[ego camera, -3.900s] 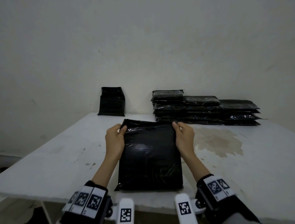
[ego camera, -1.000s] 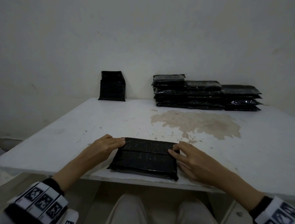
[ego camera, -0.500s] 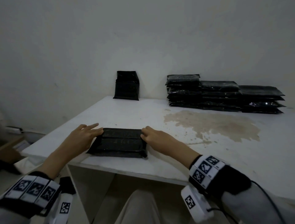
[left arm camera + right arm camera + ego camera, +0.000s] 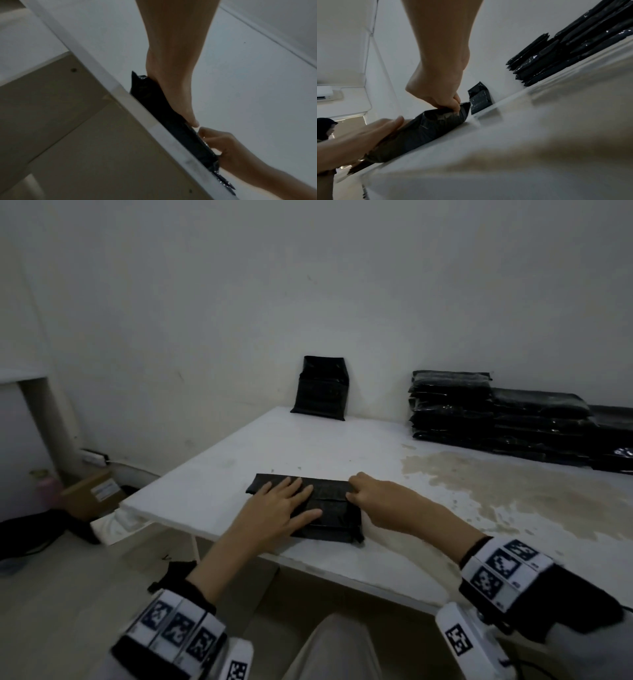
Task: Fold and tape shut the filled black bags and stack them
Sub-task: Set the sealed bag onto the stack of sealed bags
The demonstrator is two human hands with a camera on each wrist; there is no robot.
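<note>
A folded black bag [image 4: 334,513] lies near the front edge of the white table [image 4: 239,460]. My left hand [image 4: 281,508] lies flat on top of it with the fingers spread, pressing it down; the left wrist view shows that hand [image 4: 173,97] on the bag [image 4: 154,97]. At the bag's right end my right hand [image 4: 371,496] has its fingers curled over the edge. In the right wrist view its fingers [image 4: 448,102] pinch the plastic of the bag [image 4: 426,129]. My left palm hides the bag's left half.
Flat stacks of several black bags [image 4: 500,419] stand along the wall at the back right. One more black bag [image 4: 320,388] leans upright against the wall. A brown stain [image 4: 513,491] marks the table. A cardboard box [image 4: 94,491] sits on the floor at left.
The bag went from lying open and flat to a folded packet near the table edge. My left hand slid from the bag's left end onto its top. The head view swung left.
</note>
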